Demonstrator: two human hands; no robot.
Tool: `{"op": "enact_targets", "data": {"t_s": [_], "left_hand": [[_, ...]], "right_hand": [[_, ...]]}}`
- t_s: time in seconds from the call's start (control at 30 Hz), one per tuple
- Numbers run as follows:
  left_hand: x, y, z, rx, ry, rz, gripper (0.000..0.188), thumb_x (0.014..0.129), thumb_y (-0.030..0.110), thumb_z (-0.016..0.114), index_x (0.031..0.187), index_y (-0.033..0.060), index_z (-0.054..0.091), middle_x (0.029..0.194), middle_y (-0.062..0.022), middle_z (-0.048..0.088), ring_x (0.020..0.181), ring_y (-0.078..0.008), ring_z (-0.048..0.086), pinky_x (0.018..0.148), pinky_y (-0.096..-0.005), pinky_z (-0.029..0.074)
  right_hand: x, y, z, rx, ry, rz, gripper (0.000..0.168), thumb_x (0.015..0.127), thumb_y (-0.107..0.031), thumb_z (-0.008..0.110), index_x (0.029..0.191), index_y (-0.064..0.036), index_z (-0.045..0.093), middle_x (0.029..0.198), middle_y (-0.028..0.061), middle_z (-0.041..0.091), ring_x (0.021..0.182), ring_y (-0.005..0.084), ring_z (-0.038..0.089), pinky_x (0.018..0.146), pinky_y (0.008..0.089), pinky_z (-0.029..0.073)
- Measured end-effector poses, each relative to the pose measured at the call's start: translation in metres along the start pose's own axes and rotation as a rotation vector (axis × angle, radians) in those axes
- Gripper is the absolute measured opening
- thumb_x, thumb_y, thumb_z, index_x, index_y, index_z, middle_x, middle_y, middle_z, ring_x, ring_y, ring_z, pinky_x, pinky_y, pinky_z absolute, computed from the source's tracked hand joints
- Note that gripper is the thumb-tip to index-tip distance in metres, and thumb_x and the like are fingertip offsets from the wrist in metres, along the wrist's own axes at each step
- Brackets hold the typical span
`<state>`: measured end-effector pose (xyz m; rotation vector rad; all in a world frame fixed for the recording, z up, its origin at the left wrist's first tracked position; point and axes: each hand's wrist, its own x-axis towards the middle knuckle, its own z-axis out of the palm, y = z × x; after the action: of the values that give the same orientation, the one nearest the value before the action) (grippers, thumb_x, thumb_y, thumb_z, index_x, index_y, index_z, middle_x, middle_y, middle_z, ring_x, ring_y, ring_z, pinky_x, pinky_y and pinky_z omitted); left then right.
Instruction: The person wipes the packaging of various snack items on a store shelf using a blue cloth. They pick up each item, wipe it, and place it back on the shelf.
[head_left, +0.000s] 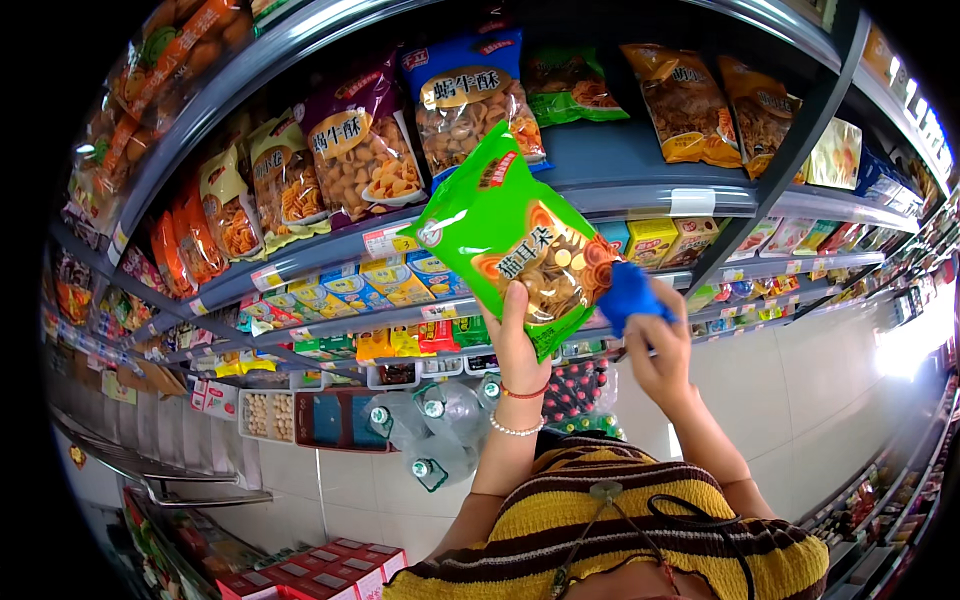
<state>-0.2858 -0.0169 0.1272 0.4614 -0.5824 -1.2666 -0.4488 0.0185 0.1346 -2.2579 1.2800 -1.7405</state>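
Note:
My left hand (516, 337) grips the lower edge of a green snack bag (480, 217), thumb across its front. The bag is tilted and held up before the shelf, with a clear window showing round spiral chips. In my right hand (660, 349) is a bunched blue cloth (634, 296), pressed against or just beside the bag's right edge. Behind the bag, a blue snack bag (469, 97) and a purple snack bag (361, 150) stand on the grey metal shelf (607, 161). Another green snack bag (574, 86) lies further back on it.
Brown snack bags (682, 105) stand to the right, near a dark shelf post (795, 127). Lower shelves hold small boxes (386, 279). Large clear water bottles (442, 427) and a tray of eggs (268, 415) are on the floor below. Red cartons (315, 574) sit behind at lower left.

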Motion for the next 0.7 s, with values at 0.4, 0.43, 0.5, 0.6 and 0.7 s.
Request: {"op": "enact_targets", "data": {"t_s": [0.4, 0.43, 0.5, 0.6, 0.7], "left_hand": [[-0.015, -0.027, -0.024, -0.010, -0.371, -0.153, 0.071, 0.091, 0.035, 0.064, 0.144, 0.0082, 0.026, 0.135, -0.0068, 0.045, 0.121, -0.0203, 0.047, 0.101, -0.0385, 0.041], [-0.011, -0.033, -0.028, 0.039, -0.368, -0.160, 0.072, 0.091, 0.034, 0.063, 0.146, 0.0086, 0.023, 0.136, -0.0068, 0.043, 0.121, -0.0194, 0.046, 0.100, -0.0379, 0.041], [-0.003, -0.049, -0.042, 0.139, -0.365, -0.177, 0.076, 0.092, 0.033, 0.063, 0.149, 0.0094, 0.017, 0.138, -0.0067, 0.040, 0.119, -0.0177, 0.045, 0.098, -0.0366, 0.042], [-0.010, -0.030, 0.021, 0.239, -0.254, -0.094, 0.079, 0.097, 0.025, 0.056, 0.152, 0.0146, 0.001, 0.145, -0.0047, 0.031, 0.121, -0.0160, 0.042, 0.101, -0.0337, 0.038], [-0.022, -0.038, 0.015, -0.100, -0.249, -0.264, 0.074, 0.098, 0.041, 0.049, 0.152, 0.0166, 0.006, 0.151, -0.0044, 0.025, 0.136, -0.0234, 0.032, 0.110, -0.0423, 0.033]], "right_hand": [[0.009, -0.007, -0.032, 1.058, 0.300, 0.880, 0.067, 0.074, 0.003, 0.070, 0.135, -0.004, 0.043, 0.134, 0.0118, 0.051, 0.118, 0.0209, 0.053, 0.102, 0.0331, 0.038], [0.010, -0.009, -0.034, 1.034, 0.315, 0.884, 0.067, 0.074, 0.003, 0.070, 0.135, -0.004, 0.044, 0.134, 0.0120, 0.051, 0.117, 0.0209, 0.054, 0.102, 0.0328, 0.039], [0.005, -0.016, -0.036, 0.846, 0.432, 0.780, 0.054, 0.071, 0.005, 0.072, 0.121, -0.004, 0.052, 0.122, 0.0118, 0.057, 0.106, 0.0233, 0.059, 0.092, 0.0353, 0.046], [-0.012, -0.013, -0.039, 0.291, 0.478, 0.396, 0.043, 0.068, 0.006, 0.076, 0.104, -0.007, 0.056, 0.099, 0.0113, 0.061, 0.091, 0.0246, 0.062, 0.079, 0.0393, 0.052], [-0.010, -0.018, -0.055, 0.118, 0.124, -0.145, 0.021, 0.076, -0.016, 0.074, 0.094, -0.013, 0.064, 0.096, 0.0156, 0.064, 0.087, 0.0292, 0.063, 0.081, 0.0395, 0.052]]}}
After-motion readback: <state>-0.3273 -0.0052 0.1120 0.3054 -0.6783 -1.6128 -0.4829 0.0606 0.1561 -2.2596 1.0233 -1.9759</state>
